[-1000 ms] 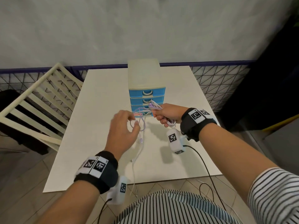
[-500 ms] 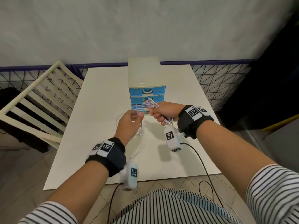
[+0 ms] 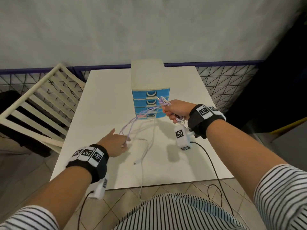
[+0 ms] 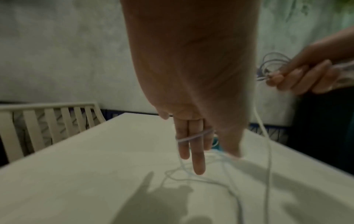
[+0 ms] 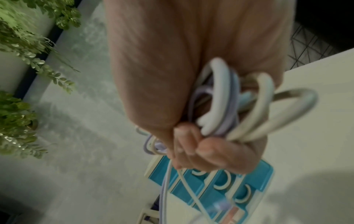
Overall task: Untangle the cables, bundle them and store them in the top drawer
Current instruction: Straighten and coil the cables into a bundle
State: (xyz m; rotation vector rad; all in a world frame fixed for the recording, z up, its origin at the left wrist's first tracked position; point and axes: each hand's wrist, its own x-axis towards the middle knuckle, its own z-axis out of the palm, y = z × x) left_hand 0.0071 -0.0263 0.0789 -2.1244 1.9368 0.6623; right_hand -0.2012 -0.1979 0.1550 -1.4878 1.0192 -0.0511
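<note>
A small drawer unit point(image 3: 147, 75) with blue drawers stands on the white table point(image 3: 106, 97); its top drawer point(image 3: 141, 94) is closed. My right hand point(image 3: 175, 110) grips a coiled bundle of lilac and white cables point(image 3: 163, 102) just in front of the drawers, and the coils point(image 5: 226, 106) show in the right wrist view. Loose strands run from it down to my left hand point(image 3: 116, 144) low over the table. A lilac strand point(image 4: 193, 136) lies across its straight fingers. One white cable point(image 3: 146, 150) trails on the table and over the front edge.
A cream slatted chair point(image 3: 38, 103) stands left of the table. Black wire mesh point(image 3: 229, 83) runs behind it under a pale wall. Green leaves point(image 5: 19, 45) show in the right wrist view. Black leads point(image 3: 211, 165) from my wrist cameras hang off the front edge.
My left hand has dropped from beside the right hand down and toward me, drawing strands out across the table. The right hand has kept its grip and shifted slightly right.
</note>
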